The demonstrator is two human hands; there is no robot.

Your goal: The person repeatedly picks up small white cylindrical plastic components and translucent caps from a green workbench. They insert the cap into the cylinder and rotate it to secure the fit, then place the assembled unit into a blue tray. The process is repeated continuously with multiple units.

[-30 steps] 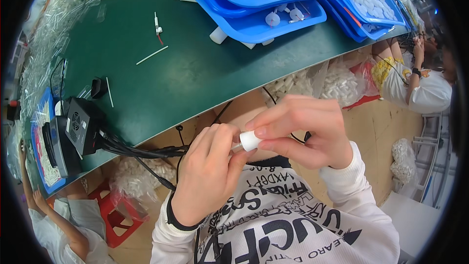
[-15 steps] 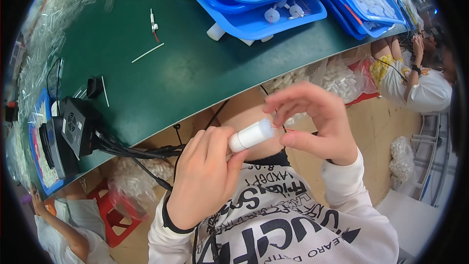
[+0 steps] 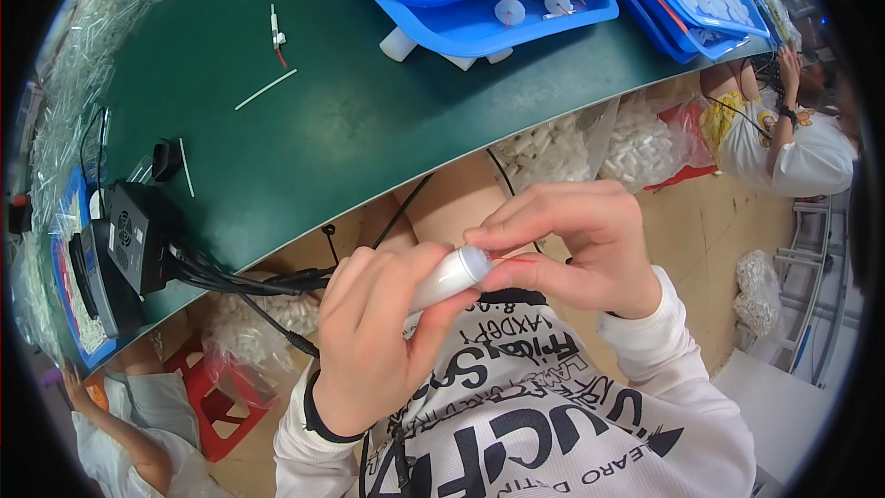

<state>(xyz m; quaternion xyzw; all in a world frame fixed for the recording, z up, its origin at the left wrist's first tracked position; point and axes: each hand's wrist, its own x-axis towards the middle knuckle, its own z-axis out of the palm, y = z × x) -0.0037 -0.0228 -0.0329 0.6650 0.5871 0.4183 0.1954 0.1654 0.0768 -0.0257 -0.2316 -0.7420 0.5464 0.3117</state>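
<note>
A smooth white plastic cylinder lies in the curled fingers and thumb of my left hand, tilted with its capped end up toward the right. My right hand pinches at the pale round end cap; fingertips press its upper rim and the thumb sits below. Thin red wires come out of the cap and run between the right thumb and fingers. The far end of the cylinder is hidden by my left hand.
Stacked blue trays with small wired parts stand at the table's far side. A thin white stick and a small wired part lie on the green table. A black box with cables stands left. Co-workers sit at both sides.
My right hand has come in from just off the capped end and closed on the cap. The cylinder has moved slightly left and its capped end shows more face-on.
</note>
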